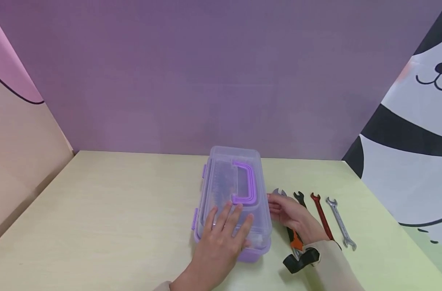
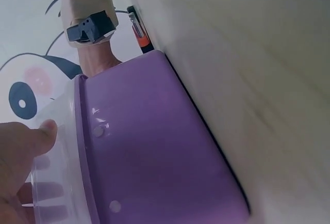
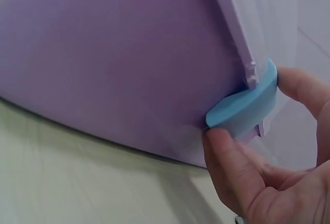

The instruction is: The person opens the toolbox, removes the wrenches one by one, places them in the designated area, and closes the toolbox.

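Observation:
A lidded plastic box (image 1: 221, 182) with a purple base (image 2: 139, 136) and a clear lid stands on the table, a purple handle folded flat on its top. My left hand (image 1: 221, 246) rests on the near part of the lid with its fingers spread. In the left wrist view its thumb (image 2: 45, 133) touches the clear lid. At the box's right side is my right hand (image 1: 297, 216). The right wrist view shows it pinching a light blue latch (image 3: 247, 105) between thumb and fingers. The latch sits tilted against the lid's rim.
Right of the box lie several wrenches: one with an orange and black handle (image 1: 296, 241), a black one (image 1: 299, 197), a red one (image 1: 322, 216) and a silver one (image 1: 341, 222). A purple panel (image 1: 206, 81) closes off the table's back edge.

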`<action>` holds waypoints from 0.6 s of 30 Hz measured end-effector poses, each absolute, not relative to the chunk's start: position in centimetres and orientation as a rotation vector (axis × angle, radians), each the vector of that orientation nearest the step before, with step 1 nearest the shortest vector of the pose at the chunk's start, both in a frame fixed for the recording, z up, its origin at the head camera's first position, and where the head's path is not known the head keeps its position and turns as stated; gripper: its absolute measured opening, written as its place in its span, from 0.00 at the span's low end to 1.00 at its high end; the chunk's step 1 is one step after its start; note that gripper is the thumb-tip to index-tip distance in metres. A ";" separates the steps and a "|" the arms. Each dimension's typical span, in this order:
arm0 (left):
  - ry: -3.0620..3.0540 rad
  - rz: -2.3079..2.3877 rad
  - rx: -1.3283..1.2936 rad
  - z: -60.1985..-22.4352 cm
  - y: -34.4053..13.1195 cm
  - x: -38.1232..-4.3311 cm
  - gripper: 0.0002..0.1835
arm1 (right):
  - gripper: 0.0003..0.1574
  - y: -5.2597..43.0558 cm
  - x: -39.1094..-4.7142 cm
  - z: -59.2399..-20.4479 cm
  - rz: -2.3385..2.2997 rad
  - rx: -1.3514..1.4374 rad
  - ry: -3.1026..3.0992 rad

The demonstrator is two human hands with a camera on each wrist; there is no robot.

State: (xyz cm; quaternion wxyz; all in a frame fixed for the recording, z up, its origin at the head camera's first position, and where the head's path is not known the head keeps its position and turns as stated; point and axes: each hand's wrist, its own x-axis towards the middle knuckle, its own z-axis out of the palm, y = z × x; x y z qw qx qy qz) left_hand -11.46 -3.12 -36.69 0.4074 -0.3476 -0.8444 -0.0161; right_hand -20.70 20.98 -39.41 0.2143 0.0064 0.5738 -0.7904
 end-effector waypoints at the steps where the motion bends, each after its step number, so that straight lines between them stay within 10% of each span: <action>1: -2.132 -0.034 -0.875 -36.7 -3.1 -11.5 0.25 | 0.18 21.0 -20.8 -39.4 -2.188 0.012 1.594; 9: -2.314 -0.117 -0.951 -35.1 -3.8 -11.8 0.24 | 0.13 22.0 -20.9 -39.1 -2.003 -0.087 1.795; 18: -2.543 -0.426 -0.858 -30.8 -8.4 -15.4 0.22 | 0.34 23.5 -21.6 -36.5 -1.677 -0.108 2.272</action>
